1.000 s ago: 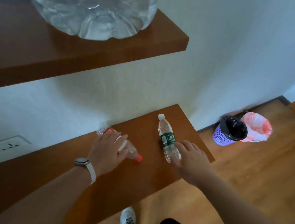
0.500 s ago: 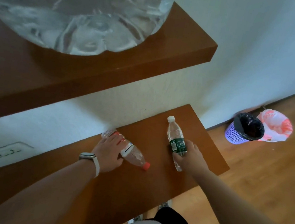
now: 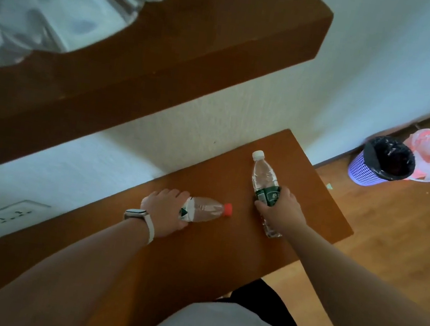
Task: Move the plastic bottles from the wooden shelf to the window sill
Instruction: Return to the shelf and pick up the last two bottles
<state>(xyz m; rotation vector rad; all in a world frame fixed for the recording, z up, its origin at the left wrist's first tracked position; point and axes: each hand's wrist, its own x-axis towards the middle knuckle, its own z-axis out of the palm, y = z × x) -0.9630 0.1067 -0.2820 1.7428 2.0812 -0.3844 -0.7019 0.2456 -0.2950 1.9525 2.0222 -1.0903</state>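
Over the last second both hands have gone from lying on the bottles to closing round them. The left hand (image 3: 164, 211) now grips the red-capped bottle (image 3: 205, 211) at its label end. The clear shoulder and cap stick out past the fingers, and the cap has swung further away from the wrist. The right hand (image 3: 284, 214) has slid up from the base of the white-capped bottle (image 3: 263, 175) and wraps the green label. The neck reaches out ahead of the grip and the base pokes back under the wrist.

Both bottles lie flat at the wooden shelf (image 3: 222, 260); I cannot tell whether either has left the board yet. The grasp step looks finished, so what remains is to lift and carry. The window sill is not in view, so the person will probably have to turn away. A second board hangs above the hands, so lifting toward the body seems safer than lifting straight up.
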